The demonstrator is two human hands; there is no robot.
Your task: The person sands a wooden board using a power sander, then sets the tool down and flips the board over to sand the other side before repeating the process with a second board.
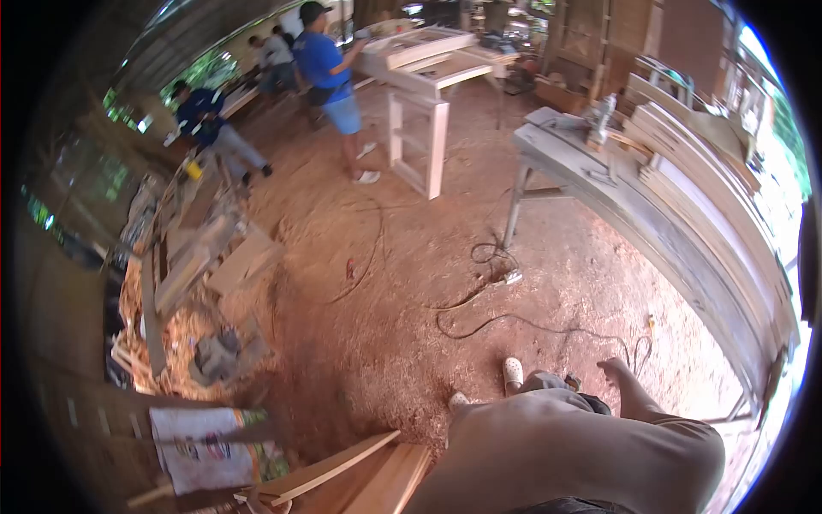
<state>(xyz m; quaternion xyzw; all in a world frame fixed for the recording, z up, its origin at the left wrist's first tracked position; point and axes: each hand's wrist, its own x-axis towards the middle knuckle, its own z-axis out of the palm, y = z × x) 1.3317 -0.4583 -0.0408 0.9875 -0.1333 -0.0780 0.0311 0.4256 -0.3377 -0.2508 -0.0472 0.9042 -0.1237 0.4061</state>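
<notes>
My right hand point(613, 371) hangs low at my right side, held away from my body. Its fingers look loosely apart, and nothing shows in them. Beyond it, a dark cable point(548, 322) snakes over the dirt floor, apart from the hand. My left hand is out of sight, on the side hidden by my torso. Below me, my light-coloured clogs point(512, 372) stand on the sawdust-strewn ground.
A long workbench point(591, 176) stacked with boards point(685, 163) runs along the right. Ahead, a person in blue point(321, 64) stands by wooden frames point(419, 128). Scrap wood point(193, 261) is heaped at left. Planks point(385, 480) and a printed sack point(201, 445) lie near me.
</notes>
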